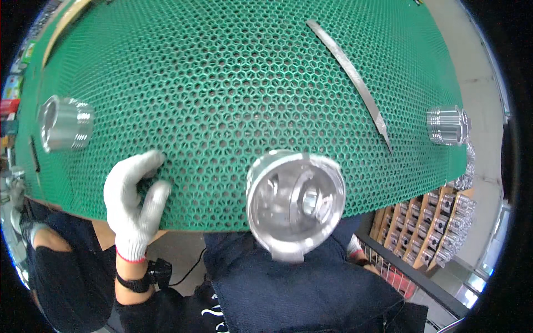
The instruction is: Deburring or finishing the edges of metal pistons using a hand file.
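My left hand (135, 200), in a white knit glove, rests at the near left part of the green mat. Its fingers are curved, thumb apart from them, and nothing is between them. To its right, at the mat's near edge, a shiny metal piston (265, 208) shows its hollow inside. Low on the right, past the mat's edge, only a bit of my gloved right hand (354, 245) shows; its fingers are hidden. A flat metal file (355, 77) with a pointed tang lies at the far right of the mat.
Another piston (69, 125) lies at the mat's left, and one more (446, 125) at its right edge. Wooden racks (408, 230) of pistons stand at the lower right, beside a wire basket (383, 263). A co-worker's gloved hand (19, 195) shows at far left.
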Motion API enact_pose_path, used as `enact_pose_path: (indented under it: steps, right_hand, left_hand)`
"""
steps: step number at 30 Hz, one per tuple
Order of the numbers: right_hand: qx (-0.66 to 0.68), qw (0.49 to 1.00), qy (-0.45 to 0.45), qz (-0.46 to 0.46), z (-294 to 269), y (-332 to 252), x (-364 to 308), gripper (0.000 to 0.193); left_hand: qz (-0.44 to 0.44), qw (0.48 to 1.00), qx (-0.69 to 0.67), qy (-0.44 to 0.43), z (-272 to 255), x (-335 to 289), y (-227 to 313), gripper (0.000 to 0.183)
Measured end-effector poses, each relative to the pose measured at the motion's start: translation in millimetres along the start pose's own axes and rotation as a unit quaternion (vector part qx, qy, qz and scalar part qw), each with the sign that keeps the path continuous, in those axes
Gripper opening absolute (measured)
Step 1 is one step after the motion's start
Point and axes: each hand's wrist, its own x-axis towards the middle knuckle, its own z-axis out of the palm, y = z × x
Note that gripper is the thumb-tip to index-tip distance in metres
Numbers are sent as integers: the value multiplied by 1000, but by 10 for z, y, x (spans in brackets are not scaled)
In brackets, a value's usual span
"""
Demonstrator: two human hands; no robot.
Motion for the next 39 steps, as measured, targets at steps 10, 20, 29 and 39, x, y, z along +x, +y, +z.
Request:
enact_pose_path:
  steps: [10, 20, 29, 39]
  right_hand:
    - [-98, 990, 24, -102, -110, -384, 200, 49]
    - [-233, 873, 327, -279, -283, -812, -1257, 40]
    - [-233, 728, 250, -594, 199, -2338, -2777, 39]
    - [-408, 407, 323, -751, 1191, -3725, -2421, 21]
  left_hand:
    - [39, 999, 12, -2, 48, 28, -54, 38]
    - [118, 993, -16, 11, 182, -117, 37, 44]
    - [191, 981, 18, 3, 351, 58, 713, 62]
    - [272, 892, 334, -138, 235, 418, 1341, 18]
